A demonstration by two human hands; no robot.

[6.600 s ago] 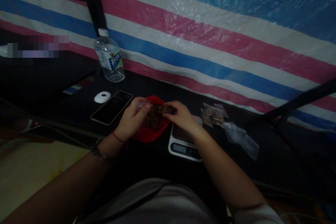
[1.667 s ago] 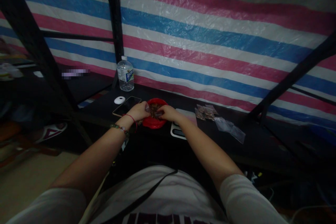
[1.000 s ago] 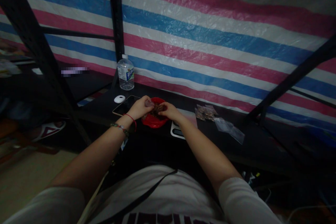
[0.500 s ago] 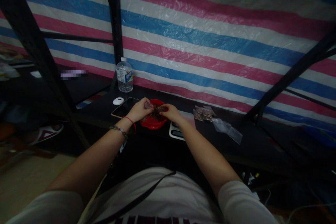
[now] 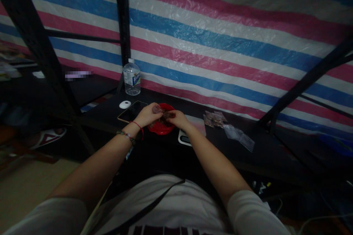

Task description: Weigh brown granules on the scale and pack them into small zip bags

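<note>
My left hand [image 5: 148, 115] is closed in a pinch on a small clear plastic bag [image 5: 157, 109], held above a red bowl [image 5: 161, 130]. Loose brown bits, too small to name, lie in the bowl. My right hand [image 5: 179, 120] reaches over the bowl's right side with bent fingers closed on some of these brown bits [image 5: 167, 115], close to the bag's mouth. Under my right wrist is a white digital scale [image 5: 184, 138], partly hidden. Several filled small bags [image 5: 213, 119] sit to its right, beside flat unfilled clear bags [image 5: 238, 136].
A clear plastic bottle [image 5: 132, 79] stands behind on the black shelf. Left of the bowl are a phone [image 5: 132, 111] and a white round-cornered case [image 5: 125, 104]. Dark metal posts [image 5: 124, 25] frame the striped plastic sheet [image 5: 209, 44] at the back.
My fingertips have come slightly closer together over the bowl, the right ones nearer the bag. The view has shifted a little; the other things stay in place.
</note>
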